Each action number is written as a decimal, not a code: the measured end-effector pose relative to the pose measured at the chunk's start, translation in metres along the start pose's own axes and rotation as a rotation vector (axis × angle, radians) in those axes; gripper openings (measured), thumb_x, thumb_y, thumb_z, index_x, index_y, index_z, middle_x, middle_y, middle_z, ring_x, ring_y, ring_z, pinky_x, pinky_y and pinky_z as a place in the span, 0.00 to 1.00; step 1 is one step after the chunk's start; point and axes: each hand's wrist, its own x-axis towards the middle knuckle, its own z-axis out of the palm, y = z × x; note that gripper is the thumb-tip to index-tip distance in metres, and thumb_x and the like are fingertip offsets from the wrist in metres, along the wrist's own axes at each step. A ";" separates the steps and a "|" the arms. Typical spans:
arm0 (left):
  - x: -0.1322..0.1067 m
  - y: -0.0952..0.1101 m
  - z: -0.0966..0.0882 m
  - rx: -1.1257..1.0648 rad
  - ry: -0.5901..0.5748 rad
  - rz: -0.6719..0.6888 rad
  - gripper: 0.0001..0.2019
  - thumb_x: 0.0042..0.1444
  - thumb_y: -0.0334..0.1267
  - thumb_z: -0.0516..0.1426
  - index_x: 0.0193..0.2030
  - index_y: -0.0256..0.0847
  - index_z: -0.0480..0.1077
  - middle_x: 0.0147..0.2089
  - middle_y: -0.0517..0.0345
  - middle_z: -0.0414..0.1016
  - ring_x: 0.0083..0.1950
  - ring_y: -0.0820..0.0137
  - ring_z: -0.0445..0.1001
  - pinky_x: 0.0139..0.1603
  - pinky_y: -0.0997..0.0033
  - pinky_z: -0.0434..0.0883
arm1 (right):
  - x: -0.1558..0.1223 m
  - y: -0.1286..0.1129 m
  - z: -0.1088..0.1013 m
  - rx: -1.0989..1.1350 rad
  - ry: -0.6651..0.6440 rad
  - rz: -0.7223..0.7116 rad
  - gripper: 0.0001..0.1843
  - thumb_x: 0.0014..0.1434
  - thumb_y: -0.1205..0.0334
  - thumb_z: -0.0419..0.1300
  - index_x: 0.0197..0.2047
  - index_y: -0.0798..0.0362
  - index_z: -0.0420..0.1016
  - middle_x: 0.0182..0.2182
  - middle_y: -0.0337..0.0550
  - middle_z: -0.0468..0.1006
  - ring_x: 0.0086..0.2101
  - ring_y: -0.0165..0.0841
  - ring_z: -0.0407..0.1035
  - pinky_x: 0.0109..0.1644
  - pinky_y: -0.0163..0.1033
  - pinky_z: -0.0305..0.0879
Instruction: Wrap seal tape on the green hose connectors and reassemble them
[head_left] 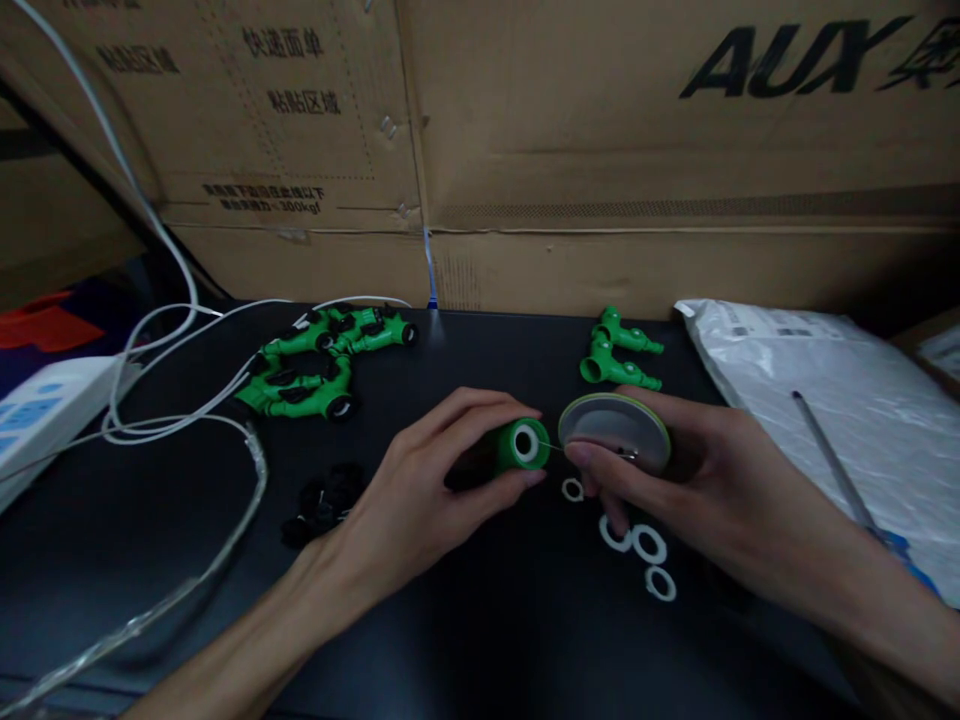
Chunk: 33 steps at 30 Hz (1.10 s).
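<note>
The tube [508, 447] is bright green, its inner ring [535, 450] white. The disc [611, 425] has a dull grey face edged in yellow-green. The loose rings [637, 537] are white, the desk [465, 630] black. The branched pieces [611, 362] are plain green; the jointed pieces [319, 397] mix green with black. The cardboard [600, 130] is brown, with black lettering, dashed lines and a dark dotted band. The package [739, 390] is white, the screwdriver [838, 468] grey-shafted and blue-handled, the power strip [71, 385] white with blue patches.

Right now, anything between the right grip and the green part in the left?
Only a thin strand crosses the gap between the right grip and the green part; no other obstruction visible.
</note>
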 end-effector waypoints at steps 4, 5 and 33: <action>-0.001 -0.002 0.000 0.049 0.033 0.056 0.16 0.62 0.30 0.66 0.56 0.43 0.76 0.54 0.55 0.78 0.52 0.68 0.81 0.51 0.72 0.82 | -0.004 -0.001 0.001 -0.081 0.008 0.010 0.09 0.62 0.56 0.65 0.33 0.50 0.79 0.18 0.35 0.74 0.18 0.30 0.68 0.19 0.32 0.64; -0.001 -0.003 0.000 0.066 0.037 0.078 0.16 0.62 0.29 0.66 0.56 0.42 0.76 0.54 0.55 0.78 0.52 0.68 0.81 0.53 0.71 0.81 | -0.005 -0.002 0.002 -0.109 0.015 0.013 0.08 0.62 0.58 0.64 0.33 0.51 0.78 0.18 0.34 0.73 0.18 0.29 0.67 0.20 0.32 0.63; -0.007 -0.007 0.004 0.234 0.091 0.246 0.16 0.62 0.27 0.67 0.56 0.37 0.77 0.54 0.53 0.81 0.52 0.73 0.82 0.56 0.78 0.79 | -0.007 -0.002 0.009 -0.412 0.006 -0.114 0.09 0.64 0.67 0.60 0.30 0.51 0.70 0.21 0.29 0.66 0.21 0.25 0.58 0.24 0.31 0.54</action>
